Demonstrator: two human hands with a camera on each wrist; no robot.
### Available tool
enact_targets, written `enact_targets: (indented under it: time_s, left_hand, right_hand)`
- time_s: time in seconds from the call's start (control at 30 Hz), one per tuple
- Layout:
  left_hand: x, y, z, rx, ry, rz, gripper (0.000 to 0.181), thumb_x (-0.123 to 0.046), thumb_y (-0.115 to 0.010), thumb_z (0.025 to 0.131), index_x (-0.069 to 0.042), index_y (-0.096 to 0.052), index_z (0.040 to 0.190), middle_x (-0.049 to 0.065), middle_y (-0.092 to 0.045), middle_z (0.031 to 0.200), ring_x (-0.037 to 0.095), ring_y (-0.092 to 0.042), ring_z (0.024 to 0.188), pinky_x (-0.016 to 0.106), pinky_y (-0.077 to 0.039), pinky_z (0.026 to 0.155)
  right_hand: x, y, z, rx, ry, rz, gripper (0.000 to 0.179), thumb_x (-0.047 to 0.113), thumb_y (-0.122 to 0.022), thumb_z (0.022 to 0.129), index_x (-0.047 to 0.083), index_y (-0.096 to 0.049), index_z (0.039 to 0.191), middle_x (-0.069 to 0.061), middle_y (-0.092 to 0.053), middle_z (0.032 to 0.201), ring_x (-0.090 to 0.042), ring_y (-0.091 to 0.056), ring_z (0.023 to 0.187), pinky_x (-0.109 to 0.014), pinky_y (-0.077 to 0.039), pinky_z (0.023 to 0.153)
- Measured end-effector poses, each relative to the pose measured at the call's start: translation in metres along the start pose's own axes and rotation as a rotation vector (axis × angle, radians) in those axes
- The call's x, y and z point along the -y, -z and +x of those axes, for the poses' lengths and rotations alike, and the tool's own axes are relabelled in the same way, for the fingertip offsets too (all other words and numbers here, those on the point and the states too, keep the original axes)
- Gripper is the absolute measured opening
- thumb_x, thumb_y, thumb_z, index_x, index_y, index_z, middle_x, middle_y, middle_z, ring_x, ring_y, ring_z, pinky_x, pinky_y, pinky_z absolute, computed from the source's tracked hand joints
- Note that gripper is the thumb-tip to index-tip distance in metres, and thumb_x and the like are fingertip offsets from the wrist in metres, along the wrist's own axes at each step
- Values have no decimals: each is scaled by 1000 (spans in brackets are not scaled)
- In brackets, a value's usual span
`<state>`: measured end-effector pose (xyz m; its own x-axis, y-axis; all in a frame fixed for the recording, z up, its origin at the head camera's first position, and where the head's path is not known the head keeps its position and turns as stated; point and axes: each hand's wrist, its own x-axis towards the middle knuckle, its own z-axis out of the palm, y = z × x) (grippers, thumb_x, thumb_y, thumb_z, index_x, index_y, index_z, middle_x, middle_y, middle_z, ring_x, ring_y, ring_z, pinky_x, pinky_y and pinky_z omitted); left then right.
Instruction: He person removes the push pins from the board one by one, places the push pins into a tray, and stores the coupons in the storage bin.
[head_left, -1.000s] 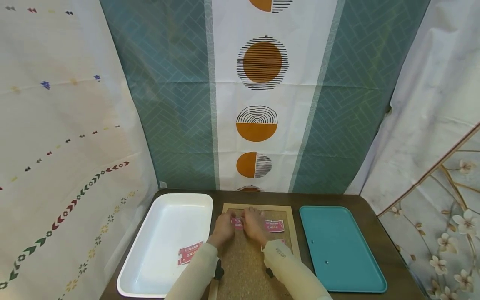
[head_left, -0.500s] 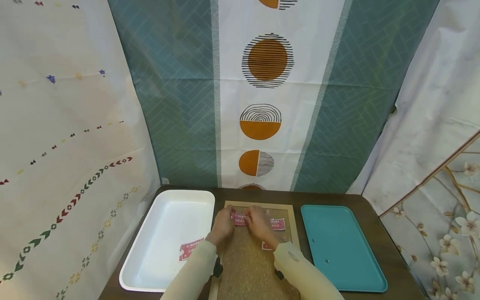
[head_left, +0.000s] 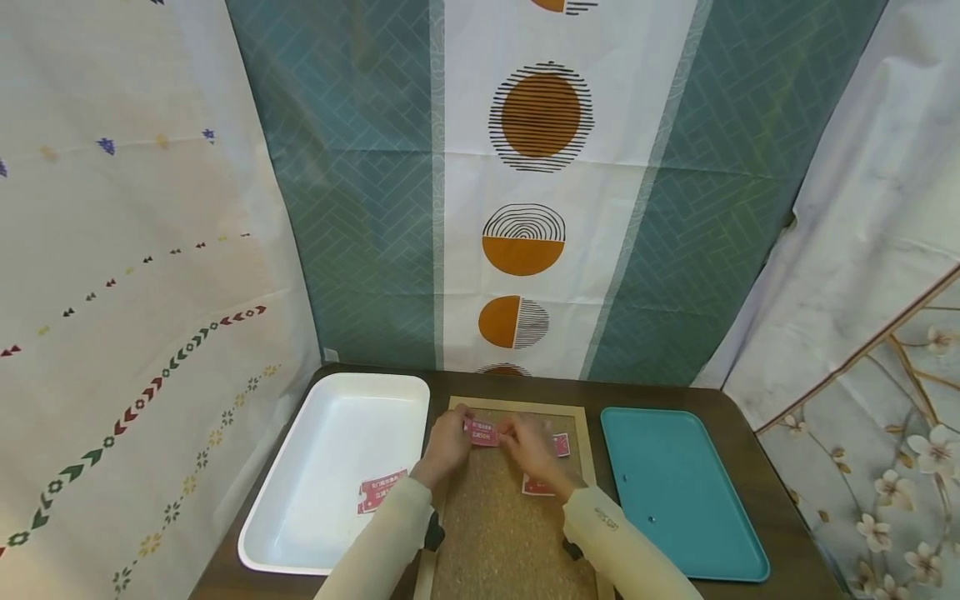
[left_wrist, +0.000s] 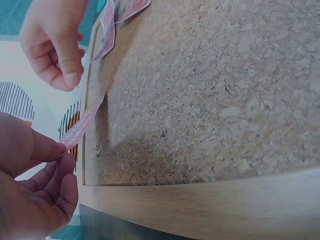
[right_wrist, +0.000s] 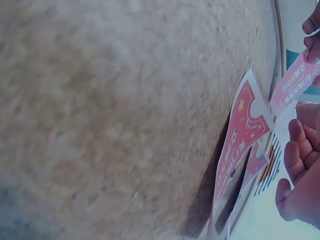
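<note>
My left hand pinches a pink printed coupon by its left end near the top of the framed corkboard. In the left wrist view, thumb and finger grip that coupon with its far end reaching the cork. My right hand is by the coupon's right end. Its fingers are loosely bent in the right wrist view, with nothing visible between them. Two more coupons are on the board, one at upper right and one lower, both partly covered by the right hand and arm.
A white tray stands left of the board, with another pink coupon inside, partly behind the left sleeve. To the right is a teal tray with small shiny bits in it. Curtains surround the dark table.
The right hand has moved right along the coupon to its right end, uncovering more of it. The lower coupon shows more, the upper right one less. The head view has shifted slightly.
</note>
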<state>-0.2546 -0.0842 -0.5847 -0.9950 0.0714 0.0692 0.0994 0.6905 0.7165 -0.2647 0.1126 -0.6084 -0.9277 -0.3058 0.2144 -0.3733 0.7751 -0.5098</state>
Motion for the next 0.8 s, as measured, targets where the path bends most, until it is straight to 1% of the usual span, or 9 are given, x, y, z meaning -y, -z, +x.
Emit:
enact_targets:
  time_s: [0.13, 0.33, 0.43, 0.57, 0.7, 0.8]
  left_hand:
    - [-4, 4, 0, -1, -16, -6, 24, 0, -63, 99, -2, -66, 123, 15, -70, 108, 25, -67, 96, 45, -60, 85]
    - [-11, 12, 0, -6, -26, -16, 25, 1, -64, 99, -2, -66, 124, 15, -69, 107, 23, -65, 92, 41, -60, 80]
    - [-13, 14, 1, -18, -45, -13, 23, 0, -65, 100, -3, -67, 122, 14, -69, 105, 22, -65, 90, 39, -59, 78]
    - [-13, 15, 2, -25, -65, -3, 19, -3, -66, 101, -3, -67, 120, 13, -70, 105, 20, -66, 89, 35, -58, 74]
    - [-14, 20, 0, -22, -54, -17, 20, -5, -66, 101, -4, -68, 121, 13, -70, 103, 19, -65, 88, 31, -56, 71]
    - [-15, 26, -2, -36, -67, -25, 21, -4, -67, 100, -3, -67, 121, 14, -69, 103, 20, -65, 87, 31, -57, 70]
  right_hand:
    - [-5, 5, -1, 4, -4, -3, 6, 16, -77, 97, 17, -71, 99, 3, -73, 93, -21, -67, 91, -49, -39, 90]
    - [-10, 15, -2, 11, -23, -13, 7, 16, -77, 97, 16, -70, 101, 2, -73, 95, -21, -67, 93, -53, -39, 94]
    - [-11, 22, -5, 26, -58, -15, 7, 18, -76, 98, 17, -70, 102, 4, -72, 95, -20, -67, 94, -55, -39, 96]
    - [-12, 29, -9, 23, -83, -36, 7, 20, -77, 98, 19, -70, 100, 6, -71, 93, -19, -66, 93, -54, -39, 95]
    - [-15, 32, -13, -11, -62, -42, 9, 20, -79, 96, 17, -70, 98, 6, -70, 89, -20, -66, 93, -52, -38, 91]
    - [-19, 33, -16, -21, -55, -13, 10, 17, -79, 95, 15, -70, 98, 4, -69, 88, -22, -65, 93, -54, -37, 92]
